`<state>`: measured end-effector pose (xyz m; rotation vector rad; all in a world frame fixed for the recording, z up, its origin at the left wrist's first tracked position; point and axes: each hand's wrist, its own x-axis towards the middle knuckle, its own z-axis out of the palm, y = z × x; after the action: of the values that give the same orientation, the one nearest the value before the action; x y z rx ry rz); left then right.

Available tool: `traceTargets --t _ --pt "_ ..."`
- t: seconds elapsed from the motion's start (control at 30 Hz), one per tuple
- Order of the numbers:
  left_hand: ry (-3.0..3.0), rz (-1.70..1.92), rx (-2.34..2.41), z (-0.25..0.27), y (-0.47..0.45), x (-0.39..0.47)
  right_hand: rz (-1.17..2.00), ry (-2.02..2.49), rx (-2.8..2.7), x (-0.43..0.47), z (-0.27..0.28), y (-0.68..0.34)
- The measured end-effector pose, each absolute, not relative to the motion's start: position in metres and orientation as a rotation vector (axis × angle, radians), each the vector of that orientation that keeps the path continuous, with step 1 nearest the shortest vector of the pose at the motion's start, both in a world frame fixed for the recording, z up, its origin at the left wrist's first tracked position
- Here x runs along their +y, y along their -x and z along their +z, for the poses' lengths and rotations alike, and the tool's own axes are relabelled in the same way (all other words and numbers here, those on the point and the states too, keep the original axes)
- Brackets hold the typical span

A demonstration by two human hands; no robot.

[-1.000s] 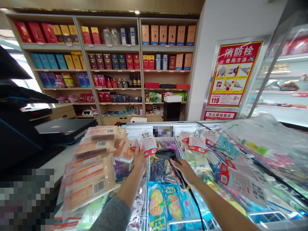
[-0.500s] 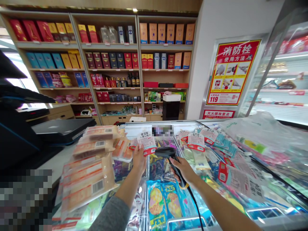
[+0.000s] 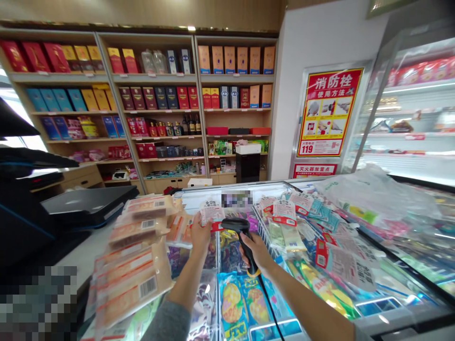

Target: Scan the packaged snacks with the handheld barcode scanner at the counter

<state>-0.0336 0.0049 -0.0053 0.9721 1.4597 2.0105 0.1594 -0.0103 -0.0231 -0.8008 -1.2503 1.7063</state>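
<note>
My left hand (image 3: 201, 233) is closed on a clear snack pouch (image 3: 212, 214) with a red lower band, held above the glass-topped freezer. In my right hand (image 3: 255, 250) is a black barcode scanner (image 3: 236, 224), its cable running down toward me. The scanner's head is close to the pouch's red edge; whether they touch I cannot tell. To the left lies a pile of flat tan packages (image 3: 137, 274) with orange stripes and barcodes. More red-and-clear pouches (image 3: 284, 212) are spread to the right, some beside teal packs (image 3: 323, 215).
Beneath the glass are blue frozen-treat packets (image 3: 234, 303) in wire baskets. A crumpled plastic bag (image 3: 377, 194) rests at the right. Dark checkout equipment (image 3: 88, 203) stands on the left counter. Shelves of boxes (image 3: 159, 98) line the back wall, beside a red poster (image 3: 330, 113).
The view has shifted slightly. My right hand has brought the scanner left and nearer the pouch, covering part of its red band. My left hand still holds the pouch.
</note>
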Motion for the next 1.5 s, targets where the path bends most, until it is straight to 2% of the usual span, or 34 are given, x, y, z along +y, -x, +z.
traceTargets --t 0.07,0.17,0.27,0.33,0.5,0.57,0.7,0.9,1.03,1.23,1.5 --pt "-1.217 1.941 1.846 0.009 0.051 -0.001 1.707 0.797 -1.23 -0.01 -0.021 -0.143" --pt "-1.619 1.646 2.236 0.023 0.07 -0.014 1.706 0.776 -1.196 -0.008 -0.02 -0.116" --pt "-1.869 1.29 2.477 0.021 0.073 -0.024 1.721 0.798 -1.141 -0.006 -0.019 -0.092" --pt "-1.875 1.197 2.499 0.017 0.069 -0.027 1.751 0.828 -1.107 -0.005 -0.019 -0.082" --pt "-1.61 1.614 2.171 0.013 0.058 -0.025 1.72 0.882 -1.075 -0.01 -0.015 -0.08" --pt "-1.604 1.639 2.112 0.016 0.052 -0.024 1.669 0.887 -1.062 -0.012 -0.011 -0.092" --pt "-1.701 1.518 1.978 0.021 0.018 -0.02 1.568 0.879 -1.087 -0.011 0.004 -0.143" --pt "-1.667 1.433 1.437 0.018 -0.085 0.0 1.305 1.019 -1.088 -0.015 0.015 -0.263" --pt "-1.899 1.198 1.267 0.005 -0.163 0.016 1.169 1.115 -1.025 -0.027 0.008 -0.337" --pt "-2.05 1.034 0.853 -0.003 -0.255 0.042 1.027 1.19 -0.966 -0.048 -0.009 -0.411" --pt "-2.285 0.879 0.984 0.001 -0.278 0.069 1.034 1.19 -0.838 -0.058 -0.015 -0.439"
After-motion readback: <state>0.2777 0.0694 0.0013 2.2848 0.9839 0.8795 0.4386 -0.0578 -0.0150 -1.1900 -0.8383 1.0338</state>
